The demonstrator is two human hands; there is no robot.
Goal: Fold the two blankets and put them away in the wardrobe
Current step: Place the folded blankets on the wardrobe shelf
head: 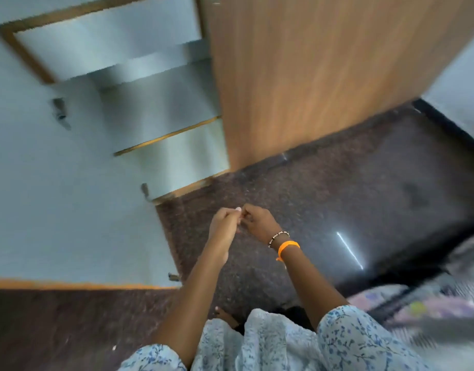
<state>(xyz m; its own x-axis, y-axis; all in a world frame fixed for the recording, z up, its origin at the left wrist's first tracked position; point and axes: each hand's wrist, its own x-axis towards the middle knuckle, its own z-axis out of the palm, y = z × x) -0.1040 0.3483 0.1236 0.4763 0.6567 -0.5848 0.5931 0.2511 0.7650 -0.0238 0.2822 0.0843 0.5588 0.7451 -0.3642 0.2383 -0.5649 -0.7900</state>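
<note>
The wardrobe (pixel 161 103) stands open ahead of me at the upper left, with pale bare shelves inside and a wooden side panel (pixel 310 76). One pale door (pixel 56 210) swings out toward me on the left. My left hand (pixel 225 223) and my right hand (pixel 260 223) meet in front of me above the dark floor, fingers curled and touching each other, with nothing seen in them. A blurred patterned blanket (pixel 431 309) lies on a bed at the lower right. The frame is motion-blurred.
Dark speckled floor (pixel 364 196) spreads between me and the wardrobe. A pale wall (pixel 463 89) stands at the far right. My foot (pixel 225 315) shows below my floral dress. An orange band and a beaded bracelet sit on my right wrist.
</note>
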